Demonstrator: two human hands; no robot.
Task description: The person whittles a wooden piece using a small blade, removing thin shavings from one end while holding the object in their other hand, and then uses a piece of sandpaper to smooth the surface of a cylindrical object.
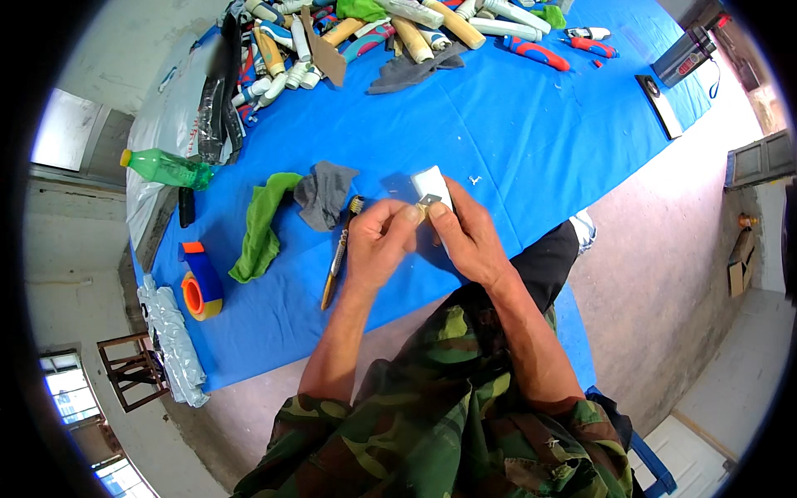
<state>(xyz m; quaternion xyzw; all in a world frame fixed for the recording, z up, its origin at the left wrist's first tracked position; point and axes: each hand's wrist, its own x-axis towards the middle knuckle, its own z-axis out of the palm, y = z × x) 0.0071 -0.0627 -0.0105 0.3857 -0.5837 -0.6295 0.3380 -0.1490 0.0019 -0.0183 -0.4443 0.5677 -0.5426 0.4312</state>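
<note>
My right hand (pixel 469 236) grips a white handle-shaped piece (pixel 433 184) over the blue table cover (pixel 515 141). My left hand (pixel 378 241) pinches a small grey metal part (pixel 428 200) at the lower end of that white piece, fingertips touching those of the right hand. A slim wire brush with a yellowish handle (pixel 339 259) lies on the cover just left of my left hand. A grey rag (pixel 324 195) and a green cloth (pixel 261 224) lie further left.
A heap of tool handles (pixel 357 33) and another grey rag (pixel 415 70) fills the far end of the table. A green bottle (pixel 166 168), a tape dispenser (pixel 199 282), a black device (pixel 685 54) and red-blue handles (pixel 540 52) lie around.
</note>
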